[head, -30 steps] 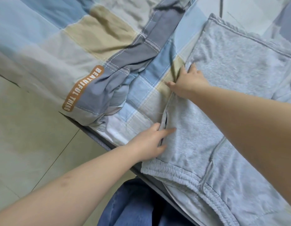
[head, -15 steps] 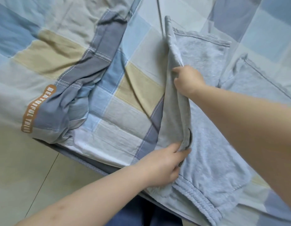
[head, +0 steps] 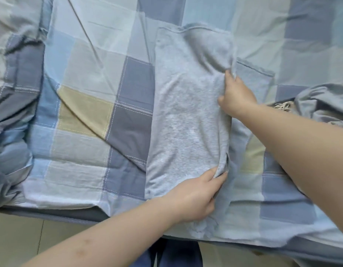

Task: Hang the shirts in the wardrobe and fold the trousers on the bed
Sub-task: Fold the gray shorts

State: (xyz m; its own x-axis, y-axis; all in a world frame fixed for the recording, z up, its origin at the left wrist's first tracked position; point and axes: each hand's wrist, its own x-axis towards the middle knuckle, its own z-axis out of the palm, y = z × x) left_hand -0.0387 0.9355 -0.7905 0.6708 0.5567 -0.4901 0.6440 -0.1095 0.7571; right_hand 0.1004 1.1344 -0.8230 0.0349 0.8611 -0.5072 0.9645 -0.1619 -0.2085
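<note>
Grey trousers (head: 188, 120) are laid on the bed (head: 86, 105), near its front edge, w/ one leg folded over the other; the lower leg's hem is seen peeking out at the right, further in. The folded edge is pinched near the waist end by the left hand (head: 197, 197), thumb on top and fingers curled under the cloth. The same edge is gripped further up the leg by the right hand (head: 235, 97), fingers closed into the fabric.

Step in hand, as judged: leg-on-leg fold being squared up. To do it well, the top edge should be drawn level w/ the edge beneath, both grips kept till seams match, then cloth smoothed flat from waist to hem before any crosswise fold. Creases near the top hem would need pressing out.

Further out: checked bedsheet, a crumpled grey cloth (head: 320, 101) at the right edge, tiled floor (head: 16, 237) below.
</note>
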